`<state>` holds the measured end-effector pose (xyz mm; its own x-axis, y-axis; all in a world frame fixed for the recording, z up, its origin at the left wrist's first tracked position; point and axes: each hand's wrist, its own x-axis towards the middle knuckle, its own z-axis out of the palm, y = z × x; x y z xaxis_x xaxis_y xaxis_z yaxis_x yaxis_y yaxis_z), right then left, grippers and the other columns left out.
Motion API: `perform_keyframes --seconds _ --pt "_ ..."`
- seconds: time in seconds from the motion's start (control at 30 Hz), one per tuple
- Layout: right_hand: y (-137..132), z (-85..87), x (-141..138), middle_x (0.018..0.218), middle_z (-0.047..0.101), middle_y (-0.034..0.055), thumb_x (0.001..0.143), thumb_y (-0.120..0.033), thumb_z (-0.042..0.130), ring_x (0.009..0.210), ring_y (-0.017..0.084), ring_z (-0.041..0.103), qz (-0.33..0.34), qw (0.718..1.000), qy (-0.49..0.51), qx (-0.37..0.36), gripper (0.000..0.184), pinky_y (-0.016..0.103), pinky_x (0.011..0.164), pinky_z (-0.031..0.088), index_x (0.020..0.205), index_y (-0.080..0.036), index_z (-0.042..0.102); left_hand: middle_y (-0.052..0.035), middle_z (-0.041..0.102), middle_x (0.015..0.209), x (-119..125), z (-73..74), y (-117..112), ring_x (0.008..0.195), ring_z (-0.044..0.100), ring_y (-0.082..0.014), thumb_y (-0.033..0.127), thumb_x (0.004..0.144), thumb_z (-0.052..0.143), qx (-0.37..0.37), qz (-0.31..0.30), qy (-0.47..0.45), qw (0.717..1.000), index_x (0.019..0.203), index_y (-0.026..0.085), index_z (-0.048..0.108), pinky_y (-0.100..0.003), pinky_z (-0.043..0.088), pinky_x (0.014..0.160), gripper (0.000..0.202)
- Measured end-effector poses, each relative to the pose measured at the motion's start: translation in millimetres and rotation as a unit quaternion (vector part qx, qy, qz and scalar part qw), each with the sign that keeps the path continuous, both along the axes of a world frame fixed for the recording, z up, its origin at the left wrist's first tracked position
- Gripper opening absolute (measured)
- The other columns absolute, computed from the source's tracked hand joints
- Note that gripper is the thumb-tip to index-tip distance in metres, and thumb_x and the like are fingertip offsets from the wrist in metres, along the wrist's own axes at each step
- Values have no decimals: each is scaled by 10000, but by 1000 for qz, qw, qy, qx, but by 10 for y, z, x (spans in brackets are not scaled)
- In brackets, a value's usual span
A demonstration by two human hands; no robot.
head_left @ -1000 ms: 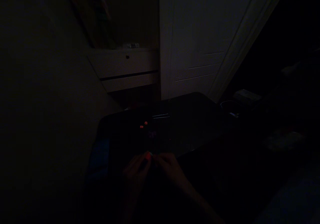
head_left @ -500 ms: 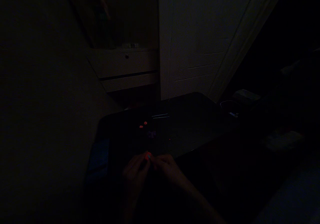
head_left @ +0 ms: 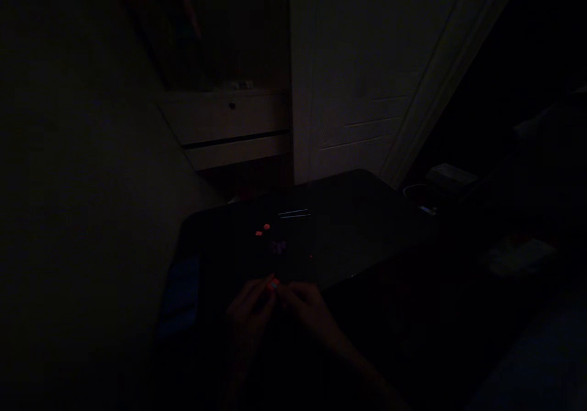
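The room is very dark. Over the near edge of a dark table, my left hand pinches a small orange-red piece with a bluish spot. From the right, the fingertips of my right hand are closed at the same piece; whether they hold a separate part is too dark to tell. Beyond my hands lie a small purple cluster and two small orange pieces. Two thin pale sticks rest farther back. A tiny red bit lies to the right.
A flat bluish rectangular object lies at the table's left side. Behind the table stand a drawer unit and a pale panelled door. To the right are a pale box-like thing and a thin cable.
The piece between my fingers has turned slightly, so its bluish spot shows differently. My hands stay in nearly the same place, and the things on the table have not moved.
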<state>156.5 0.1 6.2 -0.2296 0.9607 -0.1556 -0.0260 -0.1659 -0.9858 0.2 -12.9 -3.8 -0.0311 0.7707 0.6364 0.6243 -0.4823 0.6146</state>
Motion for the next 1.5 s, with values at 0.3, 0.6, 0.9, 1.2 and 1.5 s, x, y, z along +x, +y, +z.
perform_keyframes --seconds 0.3,0.6,0.9,1.2,1.5 --pt "19 35 31 614 521 -17 848 -725 634 633 146 468 -14 1000 -18 5 585 274 608 355 615 -188 608 -56 831 1009 -49 -58 3 906 804 -208 338 1003 654 -16 -12 1 1000 1058 236 794 -315 676 838 182" --pt "37 26 6 602 523 -14 834 -742 626 617 142 459 -25 999 -29 -1 605 276 602 350 605 -182 599 -64 839 1054 -66 -88 42 958 811 -216 366 1022 626 -40 -10 -23 999 1085 232 810 -323 675 879 236" --pt "35 86 94 619 538 -15 873 -687 641 648 153 503 -19 999 -28 18 560 275 632 389 614 -191 617 -60 834 1059 -140 69 44 985 801 -237 495 937 712 -162 -46 -117 979 1031 244 813 -343 659 901 287" --pt "-71 246 125 624 582 -4 893 -628 642 656 167 533 36 998 -16 46 513 279 640 408 613 -197 647 -49 806 897 -243 68 -10 851 782 -220 474 798 865 -221 -66 -240 943 909 210 797 -282 649 758 295" --pt "-228 497 167 646 672 17 914 -650 652 669 191 587 35 991 -58 119 517 300 668 430 650 -218 758 -53 723 781 -143 250 -83 712 694 -178 529 847 812 -189 -162 -286 925 810 199 797 -251 583 617 332"
